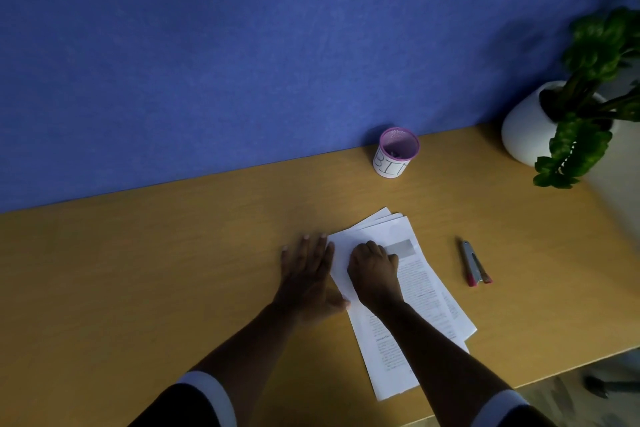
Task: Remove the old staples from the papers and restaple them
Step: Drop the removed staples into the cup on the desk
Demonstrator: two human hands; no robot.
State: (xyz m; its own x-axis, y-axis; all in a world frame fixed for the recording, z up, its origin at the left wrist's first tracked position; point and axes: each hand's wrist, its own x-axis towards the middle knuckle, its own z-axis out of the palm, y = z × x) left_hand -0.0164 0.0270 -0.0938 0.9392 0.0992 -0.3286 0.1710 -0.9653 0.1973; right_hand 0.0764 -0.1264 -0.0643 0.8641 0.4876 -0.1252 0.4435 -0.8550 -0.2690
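On the wooden desk (173,270) lies one fanned stack of printed papers (426,295), at least three sheets showing. The left hand (306,274) rests flat and open at its left edge; the right hand (374,270) is curled on top, its hold not discernible. One stapler (473,263) lies well right. One mesh cup (396,152) marked "BIN" and one potted plant (568,114) stand against the blue partition (242,45).

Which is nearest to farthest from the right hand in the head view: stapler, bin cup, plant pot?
From the right hand, which rests on the papers:
1. Stapler, lying on the desk to the right of the papers.
2. Bin cup, straight back by the blue wall.
3. Plant pot, far right corner.
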